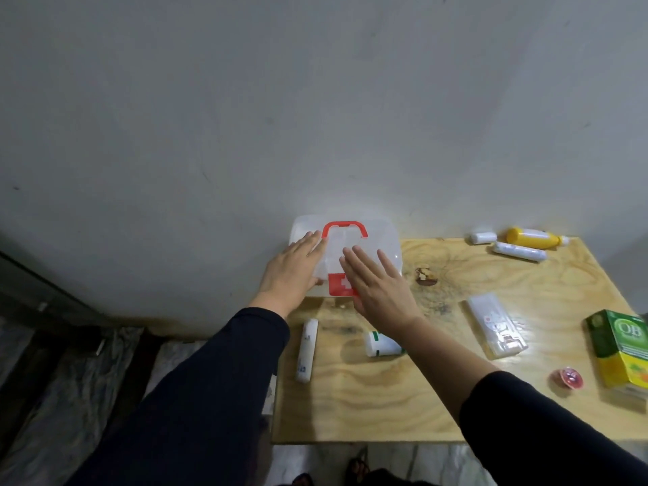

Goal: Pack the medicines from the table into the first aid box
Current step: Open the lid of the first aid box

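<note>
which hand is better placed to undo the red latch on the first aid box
Right. The right hand already lies flat over the lid with its palm partly covering the red latch at the front of the first aid box. The left hand rests on the box's left side, suited to steadying it.

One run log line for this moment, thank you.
stage: start | translucent plastic first aid box with red handle: closed | left hand: on lid | right hand: above latch | medicines: on table
</note>
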